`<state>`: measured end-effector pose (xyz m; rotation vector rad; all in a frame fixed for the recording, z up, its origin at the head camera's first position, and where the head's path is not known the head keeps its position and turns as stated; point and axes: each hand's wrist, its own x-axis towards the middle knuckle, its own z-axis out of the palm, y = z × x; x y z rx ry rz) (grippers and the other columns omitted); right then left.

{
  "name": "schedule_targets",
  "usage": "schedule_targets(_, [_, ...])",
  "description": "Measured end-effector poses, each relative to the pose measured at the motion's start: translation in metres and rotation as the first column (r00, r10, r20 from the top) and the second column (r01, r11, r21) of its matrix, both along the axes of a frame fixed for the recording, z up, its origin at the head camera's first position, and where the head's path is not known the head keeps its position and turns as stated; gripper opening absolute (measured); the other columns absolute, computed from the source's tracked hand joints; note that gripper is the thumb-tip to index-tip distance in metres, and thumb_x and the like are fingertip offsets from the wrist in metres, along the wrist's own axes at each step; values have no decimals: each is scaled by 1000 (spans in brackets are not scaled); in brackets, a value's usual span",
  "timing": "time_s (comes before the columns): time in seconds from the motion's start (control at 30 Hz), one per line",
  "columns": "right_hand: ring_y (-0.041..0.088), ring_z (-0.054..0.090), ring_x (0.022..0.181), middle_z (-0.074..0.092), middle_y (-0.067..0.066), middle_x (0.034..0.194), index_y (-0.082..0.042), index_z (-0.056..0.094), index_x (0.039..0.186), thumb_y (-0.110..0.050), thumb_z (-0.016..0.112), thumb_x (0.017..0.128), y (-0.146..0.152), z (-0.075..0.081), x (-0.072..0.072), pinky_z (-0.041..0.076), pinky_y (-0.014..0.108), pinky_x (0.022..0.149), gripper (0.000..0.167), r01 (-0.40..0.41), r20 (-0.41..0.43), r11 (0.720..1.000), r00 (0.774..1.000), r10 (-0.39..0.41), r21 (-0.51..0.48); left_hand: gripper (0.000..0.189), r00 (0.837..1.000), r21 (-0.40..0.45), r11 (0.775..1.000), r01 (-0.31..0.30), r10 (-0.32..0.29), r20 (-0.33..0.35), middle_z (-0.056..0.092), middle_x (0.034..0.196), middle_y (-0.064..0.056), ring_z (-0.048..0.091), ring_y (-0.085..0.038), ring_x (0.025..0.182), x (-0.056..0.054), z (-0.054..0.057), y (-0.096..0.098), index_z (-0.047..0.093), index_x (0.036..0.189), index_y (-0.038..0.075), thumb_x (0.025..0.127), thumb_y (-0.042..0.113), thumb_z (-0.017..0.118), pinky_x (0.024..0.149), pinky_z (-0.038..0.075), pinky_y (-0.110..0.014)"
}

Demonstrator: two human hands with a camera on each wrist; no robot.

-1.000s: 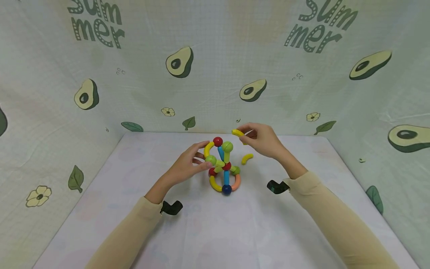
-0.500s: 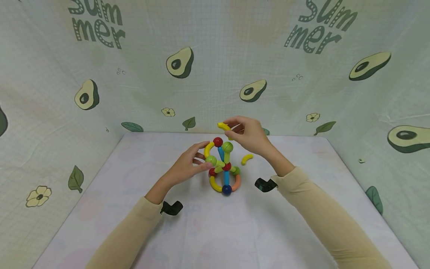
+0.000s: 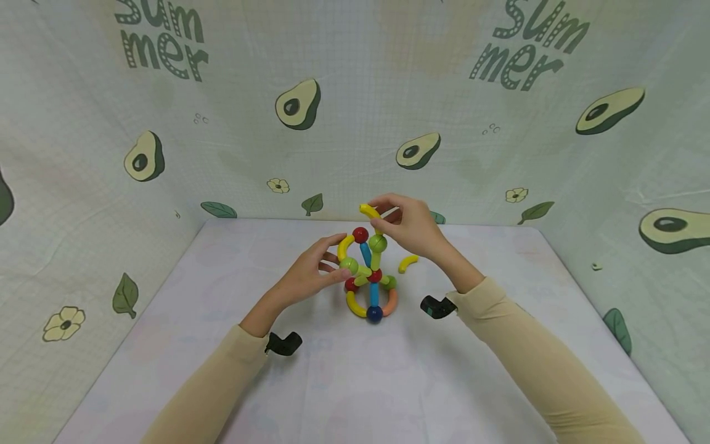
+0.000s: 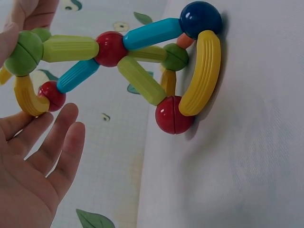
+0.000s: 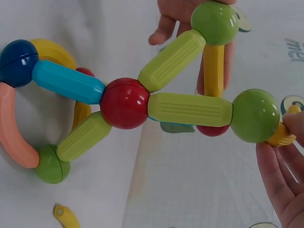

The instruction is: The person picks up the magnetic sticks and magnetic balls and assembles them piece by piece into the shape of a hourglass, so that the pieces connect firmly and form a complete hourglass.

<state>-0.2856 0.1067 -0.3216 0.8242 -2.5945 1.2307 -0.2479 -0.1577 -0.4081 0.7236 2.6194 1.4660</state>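
Observation:
A frame of magnetic rods and balls stands on the table, joined round a red centre ball [image 3: 375,275]. My left hand [image 3: 307,271] holds its left side, thumb at a green ball [image 4: 23,52] and fingertips along a yellow curved rod [image 4: 31,97]. From the right, my right hand [image 3: 413,227] pinches another yellow curved rod [image 3: 368,210]. That rod's lower end meets the upper green ball [image 5: 255,115], which tops a light green straight rod [image 5: 190,108]. At the base are a dark blue ball [image 3: 375,314] and a salmon curved rod [image 5: 14,126].
A loose yellow curved rod [image 3: 408,263] lies on the white tabletop [image 3: 355,376], just right of the frame. Behind the table hangs a cloth backdrop [image 3: 355,123] printed with avocados. Each sleeve cuff carries a small black camera [image 3: 438,307].
My right hand has moved left with its yellow curved rod, then slightly down, bringing the rod to the upper green ball. My left hand stays where it was.

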Motion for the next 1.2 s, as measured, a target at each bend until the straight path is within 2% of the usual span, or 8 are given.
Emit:
schedule_targets(0.33, [23, 74, 96, 75, 7, 123, -11, 72, 133, -17, 75, 101, 11, -2, -5, 64, 39, 81, 33, 14, 29, 998, 999, -16, 59, 83, 1000, 3, 1000, -1, 1, 4, 44, 162, -1, 63, -20, 120, -1, -1, 0, 38, 164, 28, 95, 49, 79, 102, 58, -40])
schedule_targets(0.53, [23, 73, 92, 75, 8, 117, -10, 74, 129, -17, 75, 101, 15, -5, -6, 64, 35, 75, 29, 16, 47, 994, 999, -21, 107, 83, 1000, 14, 1000, -2, 1, 10, 44, 162, 0, 63, -20, 121, -1, -2, 0, 38, 164, 29, 95, 48, 80, 103, 58, -42])
schedule_targets(0.77, [24, 69, 92, 75, 9, 116, -9, 76, 127, -17, 75, 101, 18, -8, -8, 62, 33, 73, 28, 12, 59, 986, 998, -22, 165, 86, 1000, 20, 1000, -4, 3, 17, 44, 162, -2, 63, -23, 121, -1, -1, 1, 37, 165, 23, 95, 48, 80, 103, 57, -47])
schedule_targets(0.93, [25, 69, 92, 75, 9, 116, -8, 76, 126, -17, 74, 101, 17, -11, -10, 62, 32, 74, 27, 5, 69, 985, 997, -17, 174, 84, 1000, 18, 1000, -6, 6, 21, 43, 162, -1, 63, -22, 121, -1, -1, 1, 37, 164, 28, 95, 48, 80, 104, 57, -46])
schedule_targets(1.2, [25, 70, 95, 75, 8, 117, -9, 77, 126, -18, 73, 102, 18, -15, -11, 62, 33, 76, 26, -9, 81, 985, 997, -5, 170, 88, 1000, 26, 1000, -3, 3, 24, 43, 163, -2, 62, -24, 122, 1, 0, 2, 37, 165, 25, 93, 50, 81, 104, 57, -50])
